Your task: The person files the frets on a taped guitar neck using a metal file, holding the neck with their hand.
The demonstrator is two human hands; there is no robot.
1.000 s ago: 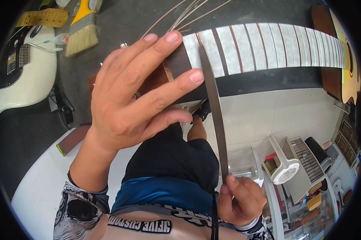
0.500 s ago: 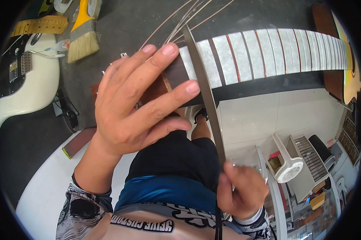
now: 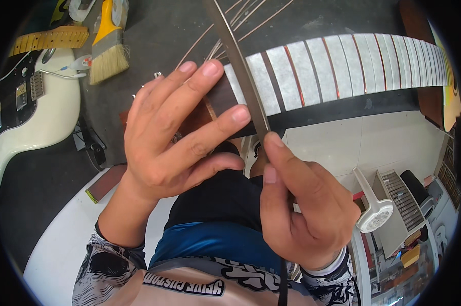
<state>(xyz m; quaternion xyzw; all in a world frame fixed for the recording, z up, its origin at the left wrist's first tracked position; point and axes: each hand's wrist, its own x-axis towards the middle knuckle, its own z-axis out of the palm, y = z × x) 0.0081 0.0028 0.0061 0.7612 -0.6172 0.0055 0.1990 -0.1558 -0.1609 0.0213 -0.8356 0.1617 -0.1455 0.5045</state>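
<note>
A guitar neck [image 3: 349, 64] lies across the bench, its fretboard covered in pale tape strips with bare fret lines between them. My right hand [image 3: 312, 214] grips the near end of a long, flat metal file [image 3: 242, 69] between thumb and fingers. That file lies slantwise across the neck near its left end, its far tip reaching past the neck's far edge. My left hand [image 3: 161, 135] rests with fingers spread over the reddish-brown headstock [image 3: 197, 120], two fingertips close beside the file. Most of the headstock is hidden under this hand.
Loose wire strings [image 3: 251, 20] stick out beyond the headstock. At left lie a white electric guitar body [image 3: 57, 109], a maple neck [image 3: 49, 41] and a yellow-handled brush [image 3: 108, 51]. A reddish block [image 3: 106, 184] sits on a white surface [image 3: 62, 229]. Shelving stands lower right.
My right hand has moved forward and up, pushing the file farther across the neck. My left hand stays nearly where it was.
</note>
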